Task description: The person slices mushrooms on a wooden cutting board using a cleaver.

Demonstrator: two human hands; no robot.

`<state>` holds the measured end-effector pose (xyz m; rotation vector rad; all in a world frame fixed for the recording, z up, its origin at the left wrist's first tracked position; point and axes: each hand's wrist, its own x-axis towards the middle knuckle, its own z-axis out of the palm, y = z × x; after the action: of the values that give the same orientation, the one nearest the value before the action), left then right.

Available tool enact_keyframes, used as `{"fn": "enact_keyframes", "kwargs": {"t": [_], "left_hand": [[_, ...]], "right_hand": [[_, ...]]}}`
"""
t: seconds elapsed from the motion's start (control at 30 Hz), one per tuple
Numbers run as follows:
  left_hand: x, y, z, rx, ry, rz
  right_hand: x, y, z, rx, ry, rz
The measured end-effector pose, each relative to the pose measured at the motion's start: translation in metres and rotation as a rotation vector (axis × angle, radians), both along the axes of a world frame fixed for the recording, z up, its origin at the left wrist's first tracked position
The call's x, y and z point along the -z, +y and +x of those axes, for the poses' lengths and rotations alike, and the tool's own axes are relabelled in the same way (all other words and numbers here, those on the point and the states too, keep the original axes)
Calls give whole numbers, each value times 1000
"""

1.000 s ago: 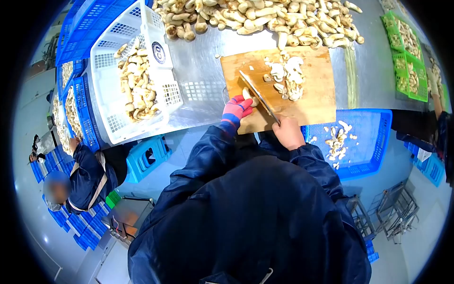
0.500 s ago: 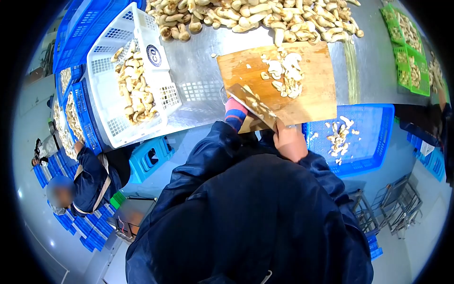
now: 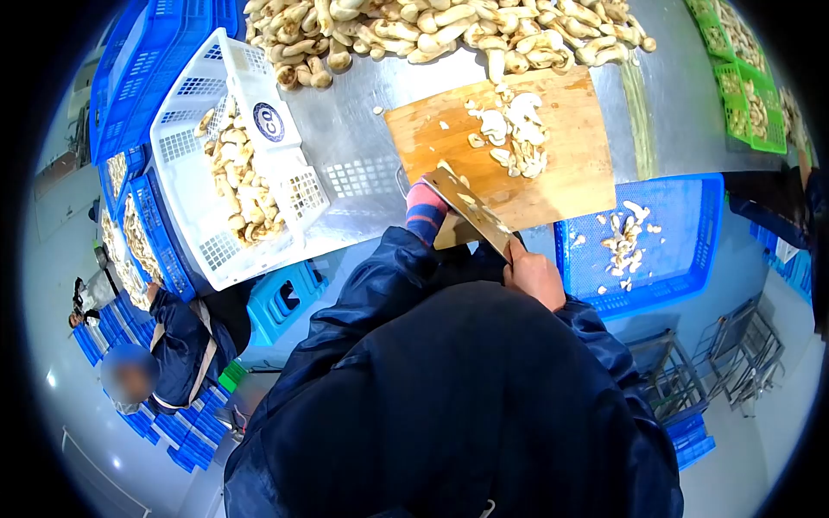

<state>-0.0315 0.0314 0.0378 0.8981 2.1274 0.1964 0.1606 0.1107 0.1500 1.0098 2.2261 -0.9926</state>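
My right hand [image 3: 537, 276] is closed around the handle of a cleaver [image 3: 471, 207]. The broad blade slants up and left over the near edge of a wooden cutting board [image 3: 570, 121], with pale bits stuck to it. Just behind the blade, at the board's left corner, is my left hand [image 3: 425, 200] in a pink and blue striped glove. The blade covers its fingers, and a pale mushroom piece [image 3: 444, 165] shows beside the blade tip. Sliced mushrooms [image 3: 518, 129] lie in a loose pile on the board.
Whole mushrooms [image 3: 440, 30] are heaped at the table's back. A white crate [image 3: 186, 147] of mushrooms stands left, near stacked blue crates [image 3: 164, 52]. Below the board's right side sits a blue basket [image 3: 682, 233] with pieces. Green baskets [image 3: 768, 138] stand far right. Another person [image 3: 186, 345] works at left.
The cleaver has turned to a steeper slant, and my right hand has shifted slightly down and right. My left hand stays by the board's corner. The whole view has tilted a little.
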Motion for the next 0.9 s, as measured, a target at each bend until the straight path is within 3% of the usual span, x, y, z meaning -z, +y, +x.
{"fn": "enact_keyframes", "kwargs": {"t": [0.17, 0.23, 0.3, 0.37, 0.47, 0.53, 0.6, 0.73, 0.83, 0.87, 0.9], "left_hand": [[-9, 1, 0, -167, -144, 35], [13, -7, 3, -182, -97, 131], [63, -26, 11, -637, -426, 298], [70, -31, 13, -956, -655, 333], [10, -27, 5, -1159, -820, 243], [2, -43, 3, -1218, -879, 279], [-10, -50, 1, -1252, -935, 332], [-1, -43, 7, -1234, -731, 248], [-7, -19, 10, -533, 83, -22], [-6, -15, 15, -504, 217, 61], [-9, -10, 12, -468, 193, 96]], "right_hand": [[2, 3, -2, -26, 23, -8], [8, 6, -9, -26, 71, -15], [29, 9, -25, -12, 150, -37], [56, 13, -47, -36, 123, -14], [68, 33, -59, -70, 257, -52], [62, 52, -53, -13, 261, -160], [64, 55, -39, 124, 240, -70], [72, 52, -27, 221, 271, 21], [70, 46, -27, 155, 235, 87], [70, 44, -28, 115, 226, 119], [71, 41, -28, 101, 293, 156]]}}
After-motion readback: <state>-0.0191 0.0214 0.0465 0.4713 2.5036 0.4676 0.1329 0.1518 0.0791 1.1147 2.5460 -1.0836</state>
